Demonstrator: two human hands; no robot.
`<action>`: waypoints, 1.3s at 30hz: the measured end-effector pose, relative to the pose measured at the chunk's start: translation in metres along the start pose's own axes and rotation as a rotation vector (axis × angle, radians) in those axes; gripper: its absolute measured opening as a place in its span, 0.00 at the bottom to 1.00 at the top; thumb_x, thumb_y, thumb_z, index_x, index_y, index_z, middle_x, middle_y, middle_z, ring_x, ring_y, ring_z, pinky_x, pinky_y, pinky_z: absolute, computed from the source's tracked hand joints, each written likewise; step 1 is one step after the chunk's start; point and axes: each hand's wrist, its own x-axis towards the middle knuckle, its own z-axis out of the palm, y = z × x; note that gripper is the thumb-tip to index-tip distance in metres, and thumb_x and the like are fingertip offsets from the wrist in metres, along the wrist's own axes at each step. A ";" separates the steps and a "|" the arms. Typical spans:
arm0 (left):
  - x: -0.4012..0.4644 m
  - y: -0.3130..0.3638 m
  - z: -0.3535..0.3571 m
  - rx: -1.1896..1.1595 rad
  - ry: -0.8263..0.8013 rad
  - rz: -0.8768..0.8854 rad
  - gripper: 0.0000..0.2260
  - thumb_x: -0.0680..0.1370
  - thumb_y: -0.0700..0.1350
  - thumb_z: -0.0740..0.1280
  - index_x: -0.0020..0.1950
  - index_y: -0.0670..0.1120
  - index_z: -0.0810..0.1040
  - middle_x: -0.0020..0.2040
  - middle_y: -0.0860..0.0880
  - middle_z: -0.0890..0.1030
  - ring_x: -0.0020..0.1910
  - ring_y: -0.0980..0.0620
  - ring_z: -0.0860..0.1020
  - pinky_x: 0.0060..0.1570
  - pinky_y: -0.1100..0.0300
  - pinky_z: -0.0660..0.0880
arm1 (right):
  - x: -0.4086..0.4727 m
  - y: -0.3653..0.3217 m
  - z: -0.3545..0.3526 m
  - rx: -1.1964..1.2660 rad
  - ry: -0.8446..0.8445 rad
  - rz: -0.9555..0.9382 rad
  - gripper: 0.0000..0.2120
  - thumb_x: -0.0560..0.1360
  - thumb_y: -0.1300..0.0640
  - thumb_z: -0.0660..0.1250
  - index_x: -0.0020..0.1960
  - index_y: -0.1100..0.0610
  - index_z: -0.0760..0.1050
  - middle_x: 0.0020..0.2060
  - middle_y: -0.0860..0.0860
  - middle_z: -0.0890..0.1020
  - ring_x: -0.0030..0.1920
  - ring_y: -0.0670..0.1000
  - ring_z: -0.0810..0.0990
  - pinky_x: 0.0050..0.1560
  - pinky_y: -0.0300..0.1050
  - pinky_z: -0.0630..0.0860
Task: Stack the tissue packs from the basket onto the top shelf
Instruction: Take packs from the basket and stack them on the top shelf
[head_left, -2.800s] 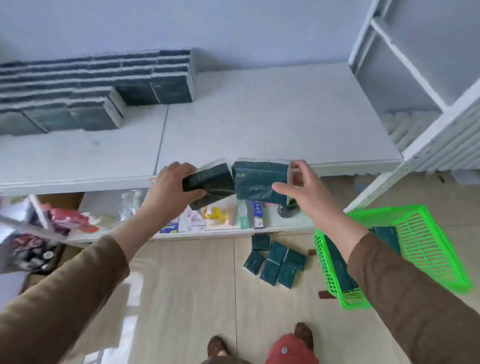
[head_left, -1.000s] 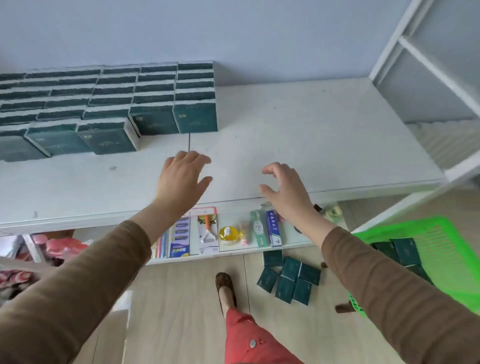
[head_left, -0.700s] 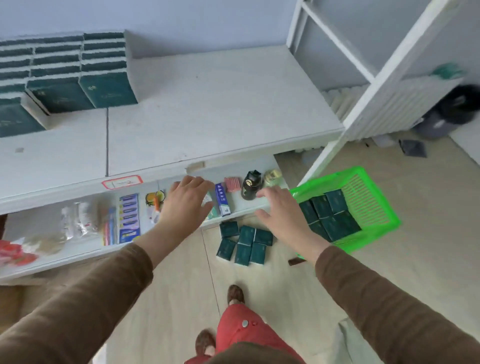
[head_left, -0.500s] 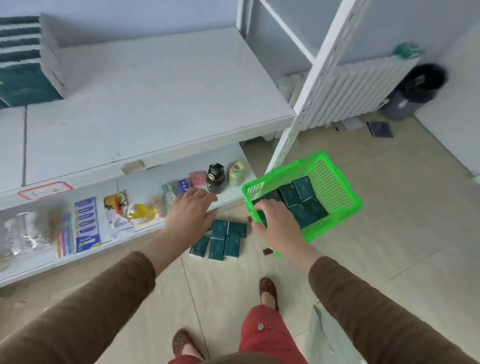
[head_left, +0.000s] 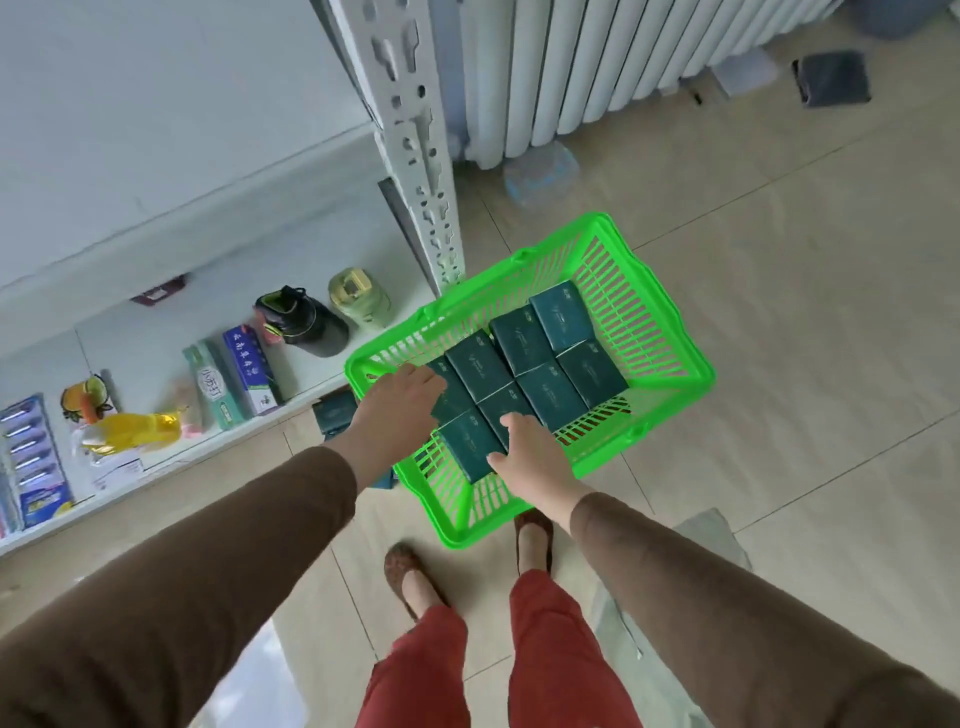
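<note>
A bright green plastic basket (head_left: 670, 332) stands on the floor beside the shelf post. Several dark green tissue packs (head_left: 550, 358) lie flat inside it. My left hand (head_left: 395, 415) reaches over the basket's left rim, its fingers spread flat over the packs at that side. My right hand (head_left: 530, 452) is inside the basket at its near end, fingers touching the nearest tissue pack (head_left: 470, 447). Neither hand has a pack lifted. The top shelf (head_left: 156, 104) fills the upper left; its stacked packs are out of view.
The white perforated shelf post (head_left: 415, 135) rises just behind the basket. The lower shelf (head_left: 156, 338) holds toothpaste boxes, a dark bottle (head_left: 301, 322), a pale green jar (head_left: 358, 296). More packs lie on the floor (head_left: 335, 410) behind my left wrist. A radiator (head_left: 597, 62) stands behind.
I set two packs on the top shelf, then turned right and bent down. Both empty hands have dropped from the shelf into the basket.
</note>
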 end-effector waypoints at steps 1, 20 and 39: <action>0.017 -0.004 0.011 0.041 -0.038 0.010 0.21 0.75 0.48 0.68 0.67 0.48 0.71 0.62 0.48 0.74 0.62 0.46 0.70 0.58 0.50 0.71 | 0.017 0.003 0.009 0.035 -0.023 0.030 0.26 0.77 0.56 0.66 0.73 0.59 0.66 0.67 0.58 0.73 0.67 0.59 0.73 0.67 0.50 0.70; 0.152 -0.032 0.152 0.482 -0.054 0.259 0.19 0.79 0.40 0.56 0.71 0.45 0.65 0.69 0.45 0.70 0.70 0.43 0.65 0.64 0.51 0.65 | 0.135 0.027 0.165 -0.080 0.060 0.268 0.31 0.78 0.57 0.61 0.78 0.59 0.54 0.67 0.57 0.70 0.66 0.59 0.68 0.66 0.52 0.67; -0.038 -0.017 -0.033 -0.308 0.288 -0.334 0.23 0.69 0.62 0.71 0.54 0.52 0.66 0.48 0.45 0.79 0.49 0.40 0.79 0.37 0.52 0.70 | -0.006 -0.005 -0.060 0.187 0.024 -0.031 0.25 0.68 0.42 0.75 0.56 0.49 0.66 0.44 0.48 0.81 0.45 0.55 0.82 0.42 0.48 0.76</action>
